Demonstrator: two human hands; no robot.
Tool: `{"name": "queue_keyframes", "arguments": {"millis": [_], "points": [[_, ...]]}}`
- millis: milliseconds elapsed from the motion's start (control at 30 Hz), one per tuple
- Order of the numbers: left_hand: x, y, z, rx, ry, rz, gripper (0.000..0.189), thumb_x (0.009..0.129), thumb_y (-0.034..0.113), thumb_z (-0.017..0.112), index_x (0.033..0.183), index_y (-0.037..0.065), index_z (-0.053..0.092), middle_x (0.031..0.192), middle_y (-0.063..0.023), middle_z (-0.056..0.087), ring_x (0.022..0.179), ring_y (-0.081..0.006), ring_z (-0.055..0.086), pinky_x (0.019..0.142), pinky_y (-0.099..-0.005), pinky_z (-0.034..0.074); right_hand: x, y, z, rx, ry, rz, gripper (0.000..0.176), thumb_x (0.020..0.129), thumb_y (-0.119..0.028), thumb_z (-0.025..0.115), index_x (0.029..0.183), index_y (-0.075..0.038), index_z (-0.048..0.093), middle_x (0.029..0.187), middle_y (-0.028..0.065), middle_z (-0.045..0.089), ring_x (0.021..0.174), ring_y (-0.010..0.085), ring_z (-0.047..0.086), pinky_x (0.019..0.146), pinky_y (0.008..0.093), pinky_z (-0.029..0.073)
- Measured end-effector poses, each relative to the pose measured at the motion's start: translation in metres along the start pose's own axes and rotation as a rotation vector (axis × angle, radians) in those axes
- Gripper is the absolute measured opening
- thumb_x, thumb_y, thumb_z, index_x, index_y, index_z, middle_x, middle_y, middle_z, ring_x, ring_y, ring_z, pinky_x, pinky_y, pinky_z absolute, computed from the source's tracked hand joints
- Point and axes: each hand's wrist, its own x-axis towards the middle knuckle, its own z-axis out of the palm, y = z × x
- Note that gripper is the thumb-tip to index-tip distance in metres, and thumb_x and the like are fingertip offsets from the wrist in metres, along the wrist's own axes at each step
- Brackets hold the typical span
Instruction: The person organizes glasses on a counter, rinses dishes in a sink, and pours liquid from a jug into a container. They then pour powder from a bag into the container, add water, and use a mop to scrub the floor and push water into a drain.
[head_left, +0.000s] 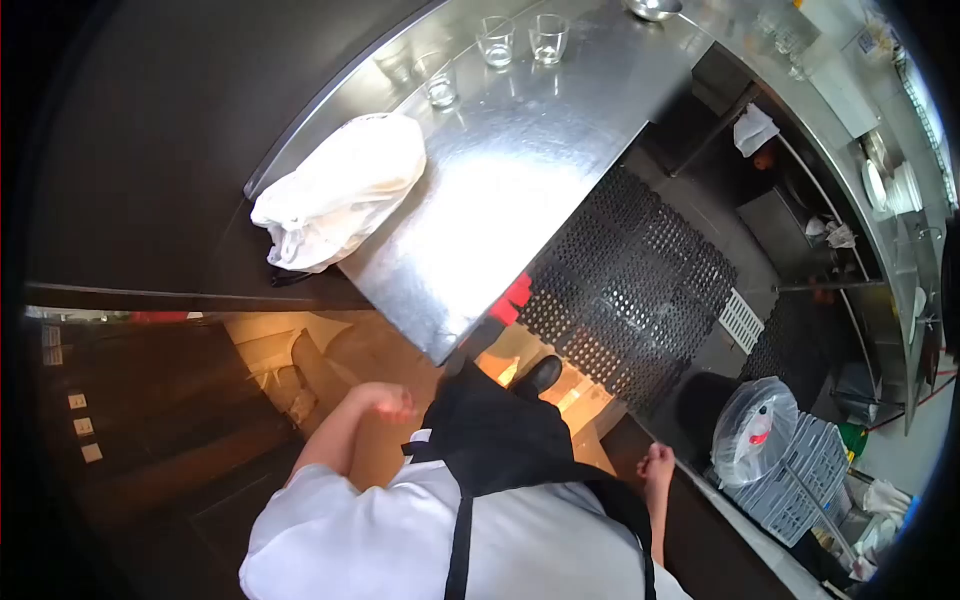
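Head view: white bag (350, 180) is lying along the edge of the surface (500, 200). Looking soft, likely slippery; contents are hiding weight. Gathered end is offering best hold. Left hand (388, 401) is blurring, grip untellable; right hand (657, 463) is showing a curled, seemingly empty grip.

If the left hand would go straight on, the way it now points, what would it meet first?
Probably the black apron: the left hand points across toward it. The hand is blurred and depth is unclear, so it might pass in front instead.
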Motion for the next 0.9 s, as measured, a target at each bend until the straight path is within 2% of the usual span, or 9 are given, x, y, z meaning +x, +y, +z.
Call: {"name": "queue_keyframes", "arguments": {"millis": [67, 100, 167, 200, 233, 267, 467, 733, 900], "points": [[-0.083, 0.037, -0.008, -0.088, -0.07, -0.016, 0.029, 0.089, 0.036, 0.066, 0.097, 0.008, 0.068, 0.084, -0.0076, 0.07, 0.066, -0.0212, 0.065, 0.066, -0.0321, 0.052, 0.017, -0.034, 0.032, -0.009, -0.019, -0.174, 0.018, 0.098, -0.021, 0.056, 0.094, -0.004, 0.051, 0.062, 0.0045, 0.052, 0.041, 0.0139, 0.049, 0.036, 0.0287, 0.038], [-0.065, 0.173, -0.002, -0.044, 0.038, 0.384, 0.023, 0.091, 0.027, 0.064, 0.1, 0.006, 0.066, 0.083, -0.0066, 0.069, 0.072, -0.0185, 0.065, 0.067, -0.032, 0.052, 0.063, -0.139, -0.078, -0.118, 0.126, -0.441, 0.018, 0.098, -0.021, 0.056, 0.095, -0.003, 0.054, 0.063, 0.0038, 0.052, 0.041, 0.0126, 0.048, 0.036, 0.0282, 0.037], [-0.142, 0.226, -0.039, 0.067, 0.492, 0.738, 0.02, 0.091, 0.02, 0.064, 0.103, 0.003, 0.063, 0.084, -0.0063, 0.069, 0.079, -0.0154, 0.066, 0.07, -0.0321, 0.052, 0.076, -0.217, -0.028, -0.021, 0.039, -0.538, 0.017, 0.098, -0.019, 0.056, 0.097, -0.002, 0.057, 0.067, 0.0017, 0.052, 0.045, 0.0099, 0.047, 0.038, 0.026, 0.037], [-0.206, 0.269, -0.077, 0.032, 0.89, 0.618, 0.021, 0.088, 0.018, 0.066, 0.102, 0.003, 0.063, 0.085, -0.0093, 0.07, 0.079, -0.0191, 0.067, 0.072, -0.0339, 0.052, 0.095, -0.282, 0.039, -0.193, 0.031, -0.85, 0.017, 0.097, -0.018, 0.059, 0.098, -0.001, 0.06, 0.07, 0.0003, 0.053, 0.055, 0.008, 0.049, 0.047, 0.0246, 0.04], [-0.208, 0.282, -0.107, 0.2, 1.165, 0.763, 0.022, 0.088, 0.018, 0.067, 0.102, 0.001, 0.062, 0.086, -0.0126, 0.069, 0.08, -0.0231, 0.067, 0.072, -0.035, 0.052, 0.087, -0.33, 0.066, -0.22, 0.03, -1.032, 0.019, 0.095, -0.019, 0.061, 0.1, -0.001, 0.063, 0.073, -0.0007, 0.055, 0.066, 0.0068, 0.049, 0.058, 0.0235, 0.042], [-0.22, 0.306, -0.134, 0.164, 1.292, 0.736, 0.022, 0.087, 0.016, 0.066, 0.102, 0.0, 0.062, 0.087, -0.0157, 0.069, 0.083, -0.0273, 0.068, 0.072, -0.0364, 0.051, 0.041, -0.39, 0.091, -0.293, -0.028, -0.997, 0.023, 0.092, -0.02, 0.064, 0.107, -0.002, 0.064, 0.087, 0.0093, 0.069, 0.079, 0.0163, 0.064, 0.076, 0.0301, 0.051], [-0.167, 0.362, -0.316, 0.52, 2.018, 0.457, 0.031, 0.081, 0.019, 0.073, 0.103, 0.001, 0.06, 0.091, -0.016, 0.068, 0.09, -0.0308, 0.066, 0.085, -0.0436, 0.046, -0.038, -0.576, 0.222, -0.434, -0.231, -1.573, 0.028, 0.082, -0.019, 0.072, 0.104, -0.001, 0.065, 0.09, 0.0155, 0.066, 0.08, 0.0291, 0.064, 0.074, 0.037, 0.051], [-0.131, 0.389, -0.416, 0.256, 1.698, 0.114, 0.055, 0.083, 0.004, 0.059, 0.136, 0.008, 0.044, 0.088, -0.0205, 0.064, 0.085, -0.0354, 0.066, 0.079, -0.0461, 0.05, 0.02, -0.732, 0.395, -0.72, -0.162, -2.116, 0.052, 0.08, -0.016, 0.072, 0.129, -0.011, 0.052, 0.092, 0.0124, 0.066, 0.095, 0.0316, 0.059, 0.09, 0.0427, 0.041], [-0.119, 0.433, -0.437, 0.011, 1.679, 0.232, 0.067, 0.087, -0.001, 0.047, 0.146, 0.029, 0.038, 0.092, -0.0238, 0.062, 0.089, -0.0395, 0.065, 0.076, -0.0492, 0.052, 0.075, -0.762, 0.455, -1.105, -0.238, -1.988, 0.054, 0.081, -0.021, 0.071, 0.131, -0.013, 0.053, 0.095, 0.0122, 0.067, 0.099, 0.0307, 0.059, 0.096, 0.0449, 0.038]]}}
